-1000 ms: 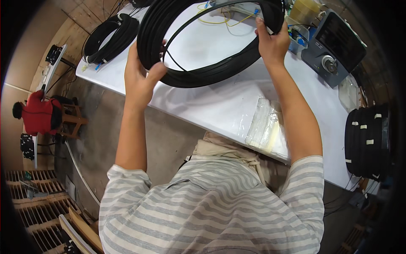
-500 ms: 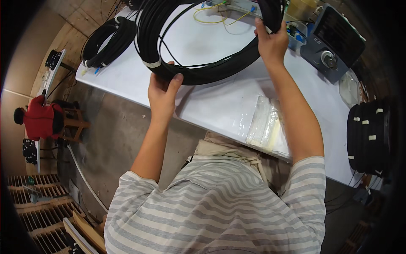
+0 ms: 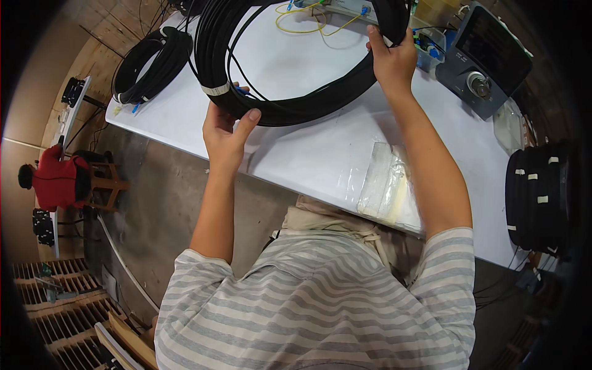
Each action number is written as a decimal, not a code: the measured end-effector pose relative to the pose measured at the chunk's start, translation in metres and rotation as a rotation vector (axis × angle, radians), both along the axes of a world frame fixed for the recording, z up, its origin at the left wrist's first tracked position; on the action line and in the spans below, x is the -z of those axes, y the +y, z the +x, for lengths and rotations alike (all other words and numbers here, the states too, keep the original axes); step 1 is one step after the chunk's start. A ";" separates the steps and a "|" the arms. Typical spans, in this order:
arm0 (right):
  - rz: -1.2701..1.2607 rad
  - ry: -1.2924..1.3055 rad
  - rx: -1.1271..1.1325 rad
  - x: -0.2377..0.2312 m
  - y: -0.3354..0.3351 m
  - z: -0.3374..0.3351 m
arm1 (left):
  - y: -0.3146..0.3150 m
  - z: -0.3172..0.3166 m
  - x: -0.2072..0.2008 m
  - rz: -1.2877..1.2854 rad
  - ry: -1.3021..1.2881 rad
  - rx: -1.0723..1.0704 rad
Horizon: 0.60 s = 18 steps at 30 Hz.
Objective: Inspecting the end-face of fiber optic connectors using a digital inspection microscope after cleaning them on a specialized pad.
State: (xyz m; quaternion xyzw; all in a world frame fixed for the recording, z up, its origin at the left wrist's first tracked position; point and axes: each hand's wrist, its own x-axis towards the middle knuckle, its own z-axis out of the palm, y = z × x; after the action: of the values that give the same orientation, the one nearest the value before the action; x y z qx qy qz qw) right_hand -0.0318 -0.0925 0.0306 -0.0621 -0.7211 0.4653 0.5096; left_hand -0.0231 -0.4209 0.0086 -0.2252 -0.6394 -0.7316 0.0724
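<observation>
A large coil of black cable (image 3: 308, 105) lies over the white table (image 3: 296, 160), bound at its near left by a white tape band (image 3: 216, 89). My left hand (image 3: 227, 132) grips the coil's near edge just right of that band, thumb up over the cable. My right hand (image 3: 391, 58) holds the coil's right side. A loose black strand loops inside the ring.
A second black cable coil (image 3: 151, 61) lies at the table's far left. Yellow thin cable (image 3: 314, 18) and a grey box-shaped instrument (image 3: 484, 58) sit at the back. Clear plastic bags (image 3: 388, 185) lie near the front edge. Stacked taped coils (image 3: 539, 197) stand at right. A person in red (image 3: 58, 182) sits far left.
My left hand slid along the coil from its left side to its near edge beside the white band. The coil has turned; my right hand kept its hold.
</observation>
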 end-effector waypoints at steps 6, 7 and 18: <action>0.007 0.009 -0.013 0.001 0.004 -0.002 | -0.017 -0.015 -0.005 -0.017 -0.097 0.215; 0.014 0.010 -0.011 -0.001 0.001 -0.001 | -0.017 -0.016 -0.006 -0.012 -0.132 0.287; 0.002 -0.001 0.003 0.000 0.000 0.000 | -0.007 -0.029 -0.009 0.069 -0.045 0.314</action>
State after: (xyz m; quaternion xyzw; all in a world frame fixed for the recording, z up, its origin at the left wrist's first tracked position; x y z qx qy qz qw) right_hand -0.0322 -0.0920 0.0301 -0.0630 -0.7217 0.4637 0.5101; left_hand -0.0521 -0.4278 0.0177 -0.3035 -0.5724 -0.7601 -0.0496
